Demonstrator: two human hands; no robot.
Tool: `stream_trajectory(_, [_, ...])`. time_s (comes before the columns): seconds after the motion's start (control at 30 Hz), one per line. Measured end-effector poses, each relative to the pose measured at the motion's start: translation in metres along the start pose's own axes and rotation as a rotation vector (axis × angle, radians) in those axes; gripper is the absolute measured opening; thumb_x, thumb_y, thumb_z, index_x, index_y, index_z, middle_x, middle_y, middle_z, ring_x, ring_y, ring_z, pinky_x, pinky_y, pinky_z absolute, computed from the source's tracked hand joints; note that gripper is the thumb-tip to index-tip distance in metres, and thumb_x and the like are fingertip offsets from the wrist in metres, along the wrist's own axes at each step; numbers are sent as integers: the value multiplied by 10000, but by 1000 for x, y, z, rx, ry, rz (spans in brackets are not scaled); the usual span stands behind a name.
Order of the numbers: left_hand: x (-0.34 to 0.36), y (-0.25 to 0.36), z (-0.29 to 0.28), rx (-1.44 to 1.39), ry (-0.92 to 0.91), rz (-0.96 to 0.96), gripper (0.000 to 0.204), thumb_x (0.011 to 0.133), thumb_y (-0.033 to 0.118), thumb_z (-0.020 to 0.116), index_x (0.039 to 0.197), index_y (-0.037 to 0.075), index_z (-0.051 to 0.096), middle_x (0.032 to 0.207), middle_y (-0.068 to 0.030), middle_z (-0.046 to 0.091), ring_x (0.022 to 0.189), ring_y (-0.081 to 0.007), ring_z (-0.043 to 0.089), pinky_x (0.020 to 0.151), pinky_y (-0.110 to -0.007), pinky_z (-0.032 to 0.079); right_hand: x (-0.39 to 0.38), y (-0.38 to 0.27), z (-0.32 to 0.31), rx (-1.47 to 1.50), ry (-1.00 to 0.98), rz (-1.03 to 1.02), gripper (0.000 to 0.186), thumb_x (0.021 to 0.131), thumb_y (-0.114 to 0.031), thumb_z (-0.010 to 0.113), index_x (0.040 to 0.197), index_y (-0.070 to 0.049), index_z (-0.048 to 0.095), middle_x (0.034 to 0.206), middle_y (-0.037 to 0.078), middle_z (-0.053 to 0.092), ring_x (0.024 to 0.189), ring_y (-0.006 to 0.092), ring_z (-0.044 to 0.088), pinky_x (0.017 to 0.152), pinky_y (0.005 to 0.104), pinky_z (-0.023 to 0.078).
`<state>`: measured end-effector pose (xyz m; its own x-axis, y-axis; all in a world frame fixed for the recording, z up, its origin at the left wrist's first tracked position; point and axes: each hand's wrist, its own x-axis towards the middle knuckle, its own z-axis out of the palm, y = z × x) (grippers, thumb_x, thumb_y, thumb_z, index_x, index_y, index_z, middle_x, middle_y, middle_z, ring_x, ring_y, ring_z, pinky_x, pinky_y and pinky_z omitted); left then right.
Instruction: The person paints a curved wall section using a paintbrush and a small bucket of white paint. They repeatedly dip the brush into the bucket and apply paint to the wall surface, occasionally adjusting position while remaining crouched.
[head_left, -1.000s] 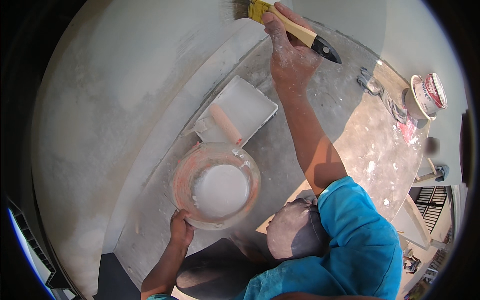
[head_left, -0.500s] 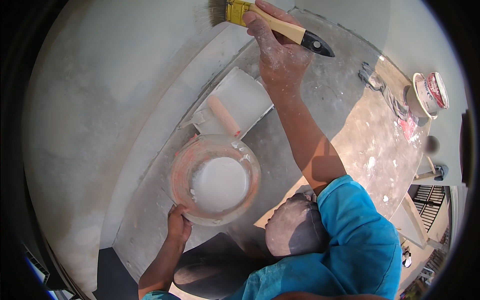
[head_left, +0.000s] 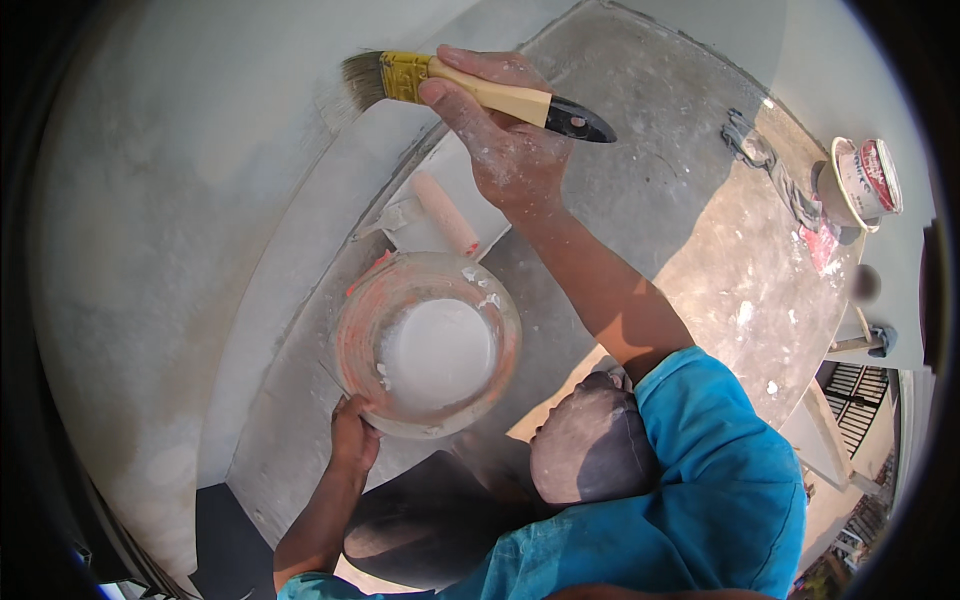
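A flat paintbrush (head_left: 490, 95) with a pale wooden handle, black end and yellow ferrule is gripped in my right hand (head_left: 515, 150), thumb and fingers on opposite sides of the handle. Its bristles point left and meet the pale wall (head_left: 190, 190); some spread over the surface. My left hand (head_left: 355, 435) is closed on the near rim of a round bucket (head_left: 355, 340), its inner wall smeared orange and white. White paint (head_left: 445, 355) lies in the bottom. Just beyond the bucket, a paint roller with a pink sleeve (head_left: 445, 215) rests in a white tray (head_left: 490, 205), partly covered by my right wrist.
A grey rag (head_left: 765, 165) lies on the concrete floor (head_left: 640, 190) at the right. Beside it stand a white bucket with a red-and-white tub (head_left: 870, 185) and a red scrap (head_left: 820, 245). Paint spots dot the sunlit floor. My bent knees are close to the bucket.
My right hand and the brush have moved left and nearer to me, along the wall. The left hand keeps its hold on the bucket rim, shifting only slightly.
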<state>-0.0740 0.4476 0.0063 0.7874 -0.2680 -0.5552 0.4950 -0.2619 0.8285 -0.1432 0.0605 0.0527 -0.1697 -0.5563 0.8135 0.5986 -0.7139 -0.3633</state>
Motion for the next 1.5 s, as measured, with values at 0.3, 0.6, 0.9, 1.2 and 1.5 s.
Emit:
stream_trajectory(0.3, [-6, 8, 13, 2, -42, 12, 389, 825, 78, 568, 1212, 39, 586, 1003, -60, 665, 781, -148, 652, 565, -256, 492, -36, -46, 13, 38, -241, 58, 232, 827, -132, 846, 1048, -117, 775, 998, 59, 739, 846, 184, 705, 697, 294, 560])
stream_trajectory(0.6, [2, 8, 14, 80, -46, 29, 326, 860, 80, 580, 1180, 27, 606, 968, -49, 663, 728, -84, 608, 500, -222, 424, -50, -50, -18, -337, -1280, 458, 291, 840, -284, 801, 952, -31, 711, 783, 149, 710, 783, 324, 708, 726, 421, 558])
stream_trajectory(0.9, [8, 7, 7, 99, -195, 37, 352, 869, 83, 606, 1213, 12, 578, 1060, -77, 662, 922, -162, 653, 738, -315, 540, -127, -44, 0, -521, -1451, 534, 274, 866, -249, 778, 865, 11, 691, 888, 198, 721, 854, 378, 698, 813, 457, 552])
stream_trajectory(1.2, [15, 2, -5, 111, -189, 17, 316, 852, 86, 628, 1164, 35, 627, 1074, -75, 650, 969, -170, 649, 810, -339, 553, -144, -43, 1, -544, -1431, 685, 327, 894, -279, 762, 1059, 1, 725, 892, 178, 730, 803, 331, 697, 807, 421, 563])
stream_trajectory(1.5, [9, -1, 12, 23, -116, 40, 355, 882, 102, 582, 1223, 6, 562, 1105, -95, 657, 917, -200, 665, 712, -315, 529, -124, -61, -41, 189, -558, 1462, 280, 925, -259, 797, 1046, -16, 730, 886, 71, 722, 745, 114, 685, 705, 248, 575])
